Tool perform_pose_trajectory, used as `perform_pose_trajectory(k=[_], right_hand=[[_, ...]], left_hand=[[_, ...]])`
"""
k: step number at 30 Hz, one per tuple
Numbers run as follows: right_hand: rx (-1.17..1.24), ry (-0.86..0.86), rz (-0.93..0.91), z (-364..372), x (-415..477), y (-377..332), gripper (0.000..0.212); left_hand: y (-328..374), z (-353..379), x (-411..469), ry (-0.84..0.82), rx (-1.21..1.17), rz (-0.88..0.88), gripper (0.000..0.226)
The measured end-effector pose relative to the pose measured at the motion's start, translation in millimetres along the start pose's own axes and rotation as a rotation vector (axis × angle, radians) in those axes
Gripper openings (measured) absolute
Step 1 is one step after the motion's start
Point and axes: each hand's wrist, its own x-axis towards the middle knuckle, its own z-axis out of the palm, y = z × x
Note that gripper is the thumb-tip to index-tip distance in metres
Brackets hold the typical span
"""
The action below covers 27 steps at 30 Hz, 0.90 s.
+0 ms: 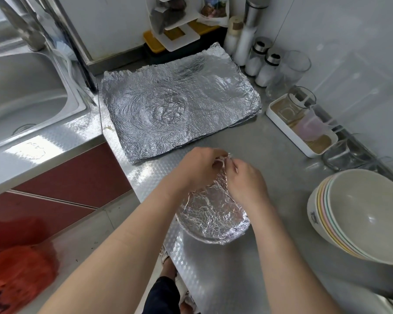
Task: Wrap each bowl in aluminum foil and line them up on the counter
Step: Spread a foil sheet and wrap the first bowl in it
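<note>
On the steel counter [270, 155] I logged: one foil-covered bowl [211, 214], left hand [200, 166] and right hand [247, 180] both pinching its far foil edge; bare bowls [361, 214] stacked at right.

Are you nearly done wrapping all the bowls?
Not nearly. Done: no finished bowl can be seen lined up on the counter yet. In hand: the left hand and right hand pinch the foil at the far edge of one foil-covered bowl. Left: the stack of bare bowls on the right, with the pile of foil sheets waiting behind.
</note>
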Motion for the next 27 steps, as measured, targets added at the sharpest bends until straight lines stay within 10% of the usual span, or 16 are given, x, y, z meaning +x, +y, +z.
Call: perform_pose_trajectory(k=[13, 21, 27], right_hand=[[0.101, -0.079, -0.155, -5.8, 0.2, 7.6, 0.025], [0.026, 0.027, -0.172, 2.7, 0.6, 14.8, 0.029], [0.052, 0.096, -0.096, 8.0, -1.7, 18.0, 0.028]], left_hand=[[-11.4, -34.0, 27.6, -0.47, 0.014, -0.057, 0.039], [-29.9, -35.5, 8.9, -0.31, 0.037, -0.061, 0.077], [-35.7, -24.3, -7.9, -0.168, -0.197, -0.078, 0.039]])
